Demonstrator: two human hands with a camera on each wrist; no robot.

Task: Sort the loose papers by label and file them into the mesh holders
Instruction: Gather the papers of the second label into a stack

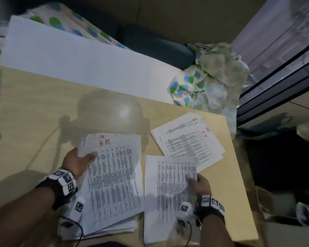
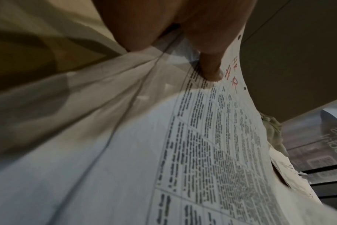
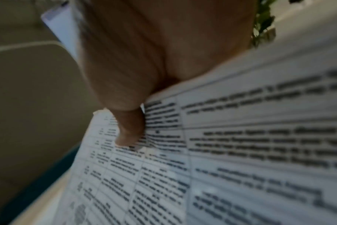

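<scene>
Three lots of printed papers lie on the wooden table (image 1: pixel 43 107). My left hand (image 1: pixel 78 161) grips the upper left edge of the left stack (image 1: pixel 114 184), whose top sheet is marked "HR H.R" in red; the thumb (image 2: pixel 212 71) presses down beside that label (image 2: pixel 232 76). My right hand (image 1: pixel 199 182) pinches the right edge of the middle sheets (image 1: pixel 168 193), thumb (image 3: pixel 129 130) on top of the printed table (image 3: pixel 240 152). No label shows on them. A fanned pile (image 1: pixel 187 139) marked H.R lies at the back right. No mesh holder is in view.
A white panel (image 1: pixel 70 59) leans just beyond the table's far edge, with dotted cloth (image 1: pixel 203 77) bunched at its right end. The table's right edge (image 1: pixel 239 175) drops to a dark floor area. A dark-framed glass unit (image 1: pixel 284 77) stands at the right.
</scene>
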